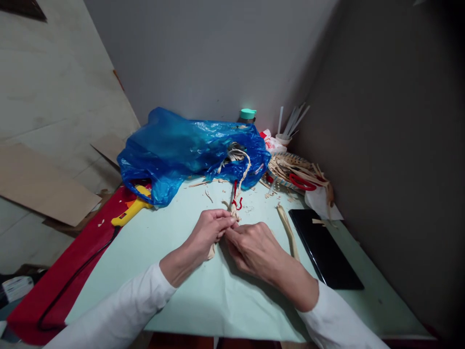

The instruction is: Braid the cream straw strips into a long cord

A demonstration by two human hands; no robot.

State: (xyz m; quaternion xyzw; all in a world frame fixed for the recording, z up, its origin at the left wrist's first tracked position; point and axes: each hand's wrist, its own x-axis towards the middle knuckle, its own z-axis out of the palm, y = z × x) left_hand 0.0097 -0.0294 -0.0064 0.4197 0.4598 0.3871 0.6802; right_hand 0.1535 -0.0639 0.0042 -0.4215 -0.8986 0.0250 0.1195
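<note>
Both hands meet over the middle of the pale green table cover (174, 291). My left hand (207, 230) pinches the near end of a beige braided cord (245, 172). Against it, the fingers of my right hand (254, 247) close on the same end; the fingertips partly hide it. From there the braid runs away from me into the opening of a blue plastic bag (170, 150). A red string (239, 203) is tied about the braid just beyond my fingers. Below my left hand a beige strip end (211, 252) shows.
To the right lie a rolled beige strip (288, 230) and a black tablet-like slab (327, 252). A basket of dry strips (294, 167) with red-handled scissors (302, 182) stands behind. A yellow corded tool (132, 208) lies left, near a teal-lidded bottle (248, 114) and cup of white sticks (284, 138) farther back.
</note>
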